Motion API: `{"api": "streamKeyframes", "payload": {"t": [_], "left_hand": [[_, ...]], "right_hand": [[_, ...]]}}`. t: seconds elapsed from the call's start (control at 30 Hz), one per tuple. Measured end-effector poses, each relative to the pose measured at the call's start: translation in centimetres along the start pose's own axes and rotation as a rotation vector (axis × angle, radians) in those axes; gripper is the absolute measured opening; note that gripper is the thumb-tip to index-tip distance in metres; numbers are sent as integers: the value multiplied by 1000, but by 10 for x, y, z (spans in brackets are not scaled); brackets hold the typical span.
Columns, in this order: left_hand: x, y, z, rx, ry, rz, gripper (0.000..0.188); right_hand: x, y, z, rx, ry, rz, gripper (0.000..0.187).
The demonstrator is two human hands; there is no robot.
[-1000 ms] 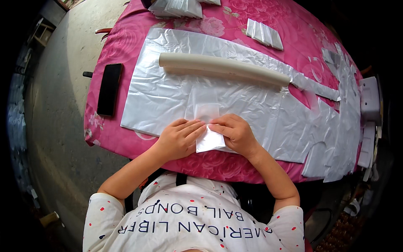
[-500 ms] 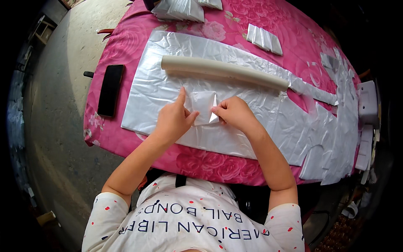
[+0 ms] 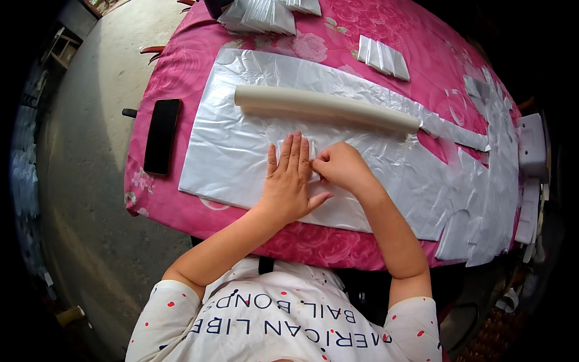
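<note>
My left hand (image 3: 288, 184) lies flat with its fingers stretched forward, pressing on a small folded square of thin whitish plastic film (image 3: 313, 175) that it mostly covers. Right beside it, my right hand (image 3: 345, 166) is closed in a pinch at the right edge of that folded film. Both hands are over a broad stack of shiny white plastic sheets (image 3: 220, 151), which look like bags, spread across the table. Just beyond the hands, a long pale beige tube (image 3: 325, 107) rests across the stack.
A pink flowered cloth (image 3: 181, 214) covers the table. At the left lies a black phone (image 3: 161, 137). Folded plastic packets are piled at the far edge (image 3: 259, 17) and grouped farther right (image 3: 384, 58). Loose plastic strips (image 3: 482, 199) and a white plastic object (image 3: 531, 145) are at the right.
My left hand has moved right and flattened onto the folded film, covering most of it. My right hand keeps its pinch at the film's right edge, nearly in place.
</note>
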State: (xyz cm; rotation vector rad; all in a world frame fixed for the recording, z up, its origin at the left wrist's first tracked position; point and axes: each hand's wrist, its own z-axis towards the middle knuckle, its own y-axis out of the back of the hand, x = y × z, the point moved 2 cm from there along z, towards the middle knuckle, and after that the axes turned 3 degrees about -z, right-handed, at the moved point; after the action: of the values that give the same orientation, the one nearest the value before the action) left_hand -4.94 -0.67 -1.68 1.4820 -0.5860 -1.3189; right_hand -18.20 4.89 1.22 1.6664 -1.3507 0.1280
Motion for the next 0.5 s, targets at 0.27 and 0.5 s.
{"api": "streamKeyframes", "payload": {"t": [0.27,0.5], "left_hand": [[5,-8,-1,11,-24,8,112],[9,7,-9,-93,-77,-144,107]], "right_hand": [[-1,-11,-25,-271,63,-124,19],[-12,-3,-44,-400,272,-298,24]]}}
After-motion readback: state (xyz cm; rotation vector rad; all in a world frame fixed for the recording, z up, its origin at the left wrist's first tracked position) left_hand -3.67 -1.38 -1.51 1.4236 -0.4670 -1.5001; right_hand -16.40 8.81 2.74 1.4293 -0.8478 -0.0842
